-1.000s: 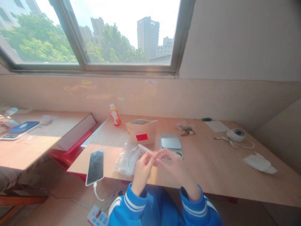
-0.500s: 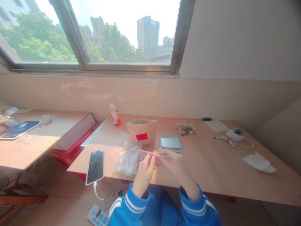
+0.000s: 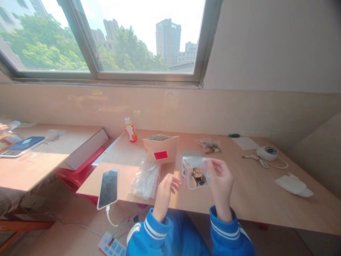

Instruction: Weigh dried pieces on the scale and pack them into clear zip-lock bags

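My right hand [image 3: 220, 185] is raised above the table, pinching the top of a small clear zip bag [image 3: 196, 176] with a red-edged seal. Dried brown pieces lie in the bag's lower part. The bag hangs in front of a silver digital kitchen scale [image 3: 191, 158], hiding its near part. My left hand [image 3: 165, 196] is open, its fingers apart, and holds nothing. It is nearest a bundle of clear plastic bags [image 3: 146, 181] on the table [image 3: 239, 192]. Behind stands a kraft paper pouch [image 3: 160, 149] with a red label.
A smartphone [image 3: 108, 189] lies at the table's near edge, cabled to a power strip [image 3: 112, 244] below. Farther back are a drink bottle [image 3: 130, 130], a bag of brown pieces [image 3: 210, 146], and a white corded device [image 3: 266, 153]. Another person's hand [image 3: 3, 128] shows at far left.
Both hands held the bag's top edge together before. My left hand has let go and opened, while my right hand moved right, holding the bag up with its brown contents showing.
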Demonstrator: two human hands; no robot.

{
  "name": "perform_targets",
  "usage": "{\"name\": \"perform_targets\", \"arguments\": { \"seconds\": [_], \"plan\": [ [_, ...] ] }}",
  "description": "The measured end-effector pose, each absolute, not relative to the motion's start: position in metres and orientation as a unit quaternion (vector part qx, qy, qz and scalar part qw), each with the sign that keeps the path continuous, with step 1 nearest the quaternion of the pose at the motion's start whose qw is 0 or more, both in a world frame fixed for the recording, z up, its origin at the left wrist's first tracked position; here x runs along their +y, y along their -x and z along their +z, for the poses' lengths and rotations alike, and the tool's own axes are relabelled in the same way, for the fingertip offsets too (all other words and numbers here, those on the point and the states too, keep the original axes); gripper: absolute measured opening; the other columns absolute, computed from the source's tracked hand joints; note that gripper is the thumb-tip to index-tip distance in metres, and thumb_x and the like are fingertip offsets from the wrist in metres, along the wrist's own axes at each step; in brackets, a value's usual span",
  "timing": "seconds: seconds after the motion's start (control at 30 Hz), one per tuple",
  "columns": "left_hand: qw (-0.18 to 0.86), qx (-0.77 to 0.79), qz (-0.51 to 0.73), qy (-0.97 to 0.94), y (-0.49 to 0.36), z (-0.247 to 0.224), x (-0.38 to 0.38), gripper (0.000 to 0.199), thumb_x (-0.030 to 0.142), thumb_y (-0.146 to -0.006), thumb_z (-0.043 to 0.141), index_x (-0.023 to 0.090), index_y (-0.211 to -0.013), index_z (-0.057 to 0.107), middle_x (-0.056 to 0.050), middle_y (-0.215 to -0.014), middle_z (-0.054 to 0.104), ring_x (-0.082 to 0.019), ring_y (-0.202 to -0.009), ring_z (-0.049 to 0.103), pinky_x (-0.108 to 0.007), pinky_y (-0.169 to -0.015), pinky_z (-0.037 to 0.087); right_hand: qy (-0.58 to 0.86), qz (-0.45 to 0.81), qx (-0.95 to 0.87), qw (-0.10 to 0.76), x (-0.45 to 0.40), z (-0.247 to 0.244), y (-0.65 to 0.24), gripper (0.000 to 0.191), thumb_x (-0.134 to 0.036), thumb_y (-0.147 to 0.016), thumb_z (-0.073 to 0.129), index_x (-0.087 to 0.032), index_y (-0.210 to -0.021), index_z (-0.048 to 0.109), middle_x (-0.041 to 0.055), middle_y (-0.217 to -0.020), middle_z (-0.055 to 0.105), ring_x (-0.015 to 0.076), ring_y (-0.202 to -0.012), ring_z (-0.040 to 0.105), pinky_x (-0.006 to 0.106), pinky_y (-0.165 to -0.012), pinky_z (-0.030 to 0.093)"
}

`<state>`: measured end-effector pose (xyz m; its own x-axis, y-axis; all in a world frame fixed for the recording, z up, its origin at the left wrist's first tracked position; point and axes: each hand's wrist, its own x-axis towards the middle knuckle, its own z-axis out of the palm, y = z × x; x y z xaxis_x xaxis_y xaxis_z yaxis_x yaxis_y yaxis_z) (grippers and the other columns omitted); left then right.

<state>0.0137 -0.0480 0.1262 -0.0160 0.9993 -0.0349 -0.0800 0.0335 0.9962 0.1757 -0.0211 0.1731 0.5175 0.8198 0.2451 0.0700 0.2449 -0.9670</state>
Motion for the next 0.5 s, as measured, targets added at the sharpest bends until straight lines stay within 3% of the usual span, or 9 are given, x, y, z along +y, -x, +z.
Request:
{"name": "perform_targets", "arguments": {
  "seconds": [0.07,0.13,0.23,0.3,0.4,0.5],
  "plan": [
    [0.574,0.462,0.522,-0.43,-0.014,0.113,-0.043,0.029,0.039,-0.075,0.06,0.018,-0.096,0.062,-0.008,-0.1,0.068,-0.017,-0.08,0.062,-0.026,-0.066,0.046,0.531,0.318,-0.396,0.678,-0.022,0.172,-0.171,0.03,-0.045,-0.072,0.069,-0.018,-0.083,0.061,0.0084,-0.084,0.072,0.0228,-0.073,0.07,0.035,-0.067,0.058],
    [0.617,0.419,0.536,-0.396,-0.017,0.102,-0.041,0.052,0.032,-0.063,0.074,0.02,-0.111,0.06,-0.01,-0.118,0.063,-0.022,-0.103,0.06,-0.032,-0.083,0.047,0.513,0.365,-0.395,0.669,-0.021,0.169,-0.166,0.031,-0.046,-0.071,0.07,-0.018,-0.082,0.061,0.0082,-0.083,0.072,0.0241,-0.076,0.07,0.035,-0.066,0.058],
    [0.675,0.326,0.563,-0.348,-0.021,0.095,-0.045,0.073,0.033,-0.061,0.078,0.026,-0.128,0.05,-0.01,-0.132,0.055,-0.028,-0.124,0.048,-0.042,-0.102,0.038,0.5,0.437,-0.433,0.61,-0.019,0.164,-0.162,0.033,-0.048,-0.073,0.068,-0.017,-0.083,0.062,0.0088,-0.084,0.072,0.0241,-0.075,0.07,0.036,-0.065,0.059],
    [0.677,0.301,0.582,-0.334,-0.022,0.097,-0.047,0.075,0.036,-0.063,0.077,0.027,-0.131,0.048,-0.01,-0.134,0.053,-0.031,-0.126,0.046,-0.045,-0.103,0.038,0.514,0.426,-0.474,0.574,-0.019,0.162,-0.163,0.033,-0.048,-0.075,0.066,-0.017,-0.087,0.063,0.0093,-0.087,0.071,0.0228,-0.074,0.069,0.035,-0.065,0.058],
    [0.619,0.361,0.615,-0.328,-0.018,0.101,-0.044,0.066,0.034,-0.064,0.078,0.024,-0.124,0.053,-0.011,-0.132,0.055,-0.031,-0.121,0.051,-0.044,-0.099,0.043,0.543,0.287,-0.547,0.569,-0.023,0.164,-0.167,0.029,-0.042,-0.081,0.061,-0.019,-0.098,0.065,0.0085,-0.096,0.069,0.02,-0.077,0.066,0.033,-0.069,0.056],
    [0.563,0.422,0.63,-0.329,-0.015,0.1,-0.04,0.062,0.033,-0.064,0.077,0.021,-0.12,0.054,-0.01,-0.122,0.061,-0.03,-0.112,0.058,-0.043,-0.095,0.046,0.494,0.199,-0.641,0.552,-0.027,0.167,-0.169,0.017,-0.032,-0.086,0.055,-0.022,-0.093,0.067,0.0056,-0.093,0.067,0.0186,-0.083,0.064,0.031,-0.075,0.053]
  ]
}}
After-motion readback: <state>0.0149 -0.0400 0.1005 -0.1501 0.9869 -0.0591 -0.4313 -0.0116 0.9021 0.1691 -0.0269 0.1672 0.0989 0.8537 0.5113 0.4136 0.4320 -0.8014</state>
